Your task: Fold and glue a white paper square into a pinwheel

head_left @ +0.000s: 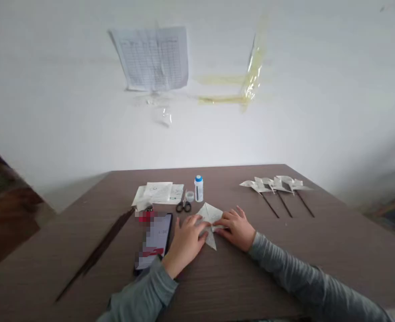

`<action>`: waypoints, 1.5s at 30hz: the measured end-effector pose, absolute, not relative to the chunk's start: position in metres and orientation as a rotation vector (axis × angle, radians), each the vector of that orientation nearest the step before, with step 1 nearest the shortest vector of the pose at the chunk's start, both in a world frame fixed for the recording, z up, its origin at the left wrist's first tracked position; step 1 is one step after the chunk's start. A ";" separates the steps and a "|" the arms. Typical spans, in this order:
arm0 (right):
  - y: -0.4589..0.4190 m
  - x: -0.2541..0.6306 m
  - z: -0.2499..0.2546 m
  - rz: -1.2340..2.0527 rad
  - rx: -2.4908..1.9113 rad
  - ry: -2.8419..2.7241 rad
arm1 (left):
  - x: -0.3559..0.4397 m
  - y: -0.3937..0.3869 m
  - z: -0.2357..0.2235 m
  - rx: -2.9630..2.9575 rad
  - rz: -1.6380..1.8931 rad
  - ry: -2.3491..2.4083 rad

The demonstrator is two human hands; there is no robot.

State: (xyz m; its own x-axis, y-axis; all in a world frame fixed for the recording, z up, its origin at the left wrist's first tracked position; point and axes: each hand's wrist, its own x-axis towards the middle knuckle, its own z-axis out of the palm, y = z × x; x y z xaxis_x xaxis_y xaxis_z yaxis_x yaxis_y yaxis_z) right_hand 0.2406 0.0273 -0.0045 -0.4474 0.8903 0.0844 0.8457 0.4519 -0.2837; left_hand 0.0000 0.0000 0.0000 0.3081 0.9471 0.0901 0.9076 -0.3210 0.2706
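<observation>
A white paper piece (211, 212) with pointed corners lies on the table in front of me. My left hand (189, 239) grips its left side, thumb and fingertips close to the middle. From the right, my right hand (236, 229) pinches the paper near its centre. The exact fold between the fingertips is hidden. Just beyond the paper stand a white glue bottle with a blue cap (199, 188) and a small clear cup (190, 196). Black-handled scissors (183, 206) rest beside the cup.
Three paper pinwheels on dark sticks (286, 203) lie at the right. A phone (155, 241) sits beside my left forearm. Paper sheets (159, 192) are stacked at the back left, with a bundle of thin dark sticks (99, 248) nearer. A wall rises behind the table (237, 281).
</observation>
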 end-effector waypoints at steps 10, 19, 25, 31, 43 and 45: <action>0.030 0.244 -0.018 0.217 -1.432 -2.434 | -0.004 0.004 -0.004 2.404 0.367 1.691; 0.036 0.251 -0.029 0.224 -1.382 -2.398 | -0.003 0.002 0.009 2.360 0.317 1.705; 0.035 0.248 -0.025 0.224 -1.411 -2.428 | 0.001 0.000 0.010 2.359 0.294 1.717; 0.034 0.247 -0.024 0.236 -1.412 -2.424 | 0.001 0.000 0.003 2.414 0.345 1.739; 0.035 0.248 -0.027 0.221 -1.401 -2.419 | 0.000 -0.001 0.010 2.422 0.286 1.713; 0.035 0.248 -0.026 0.218 -1.398 -2.413 | 0.001 -0.001 0.011 2.414 0.252 1.716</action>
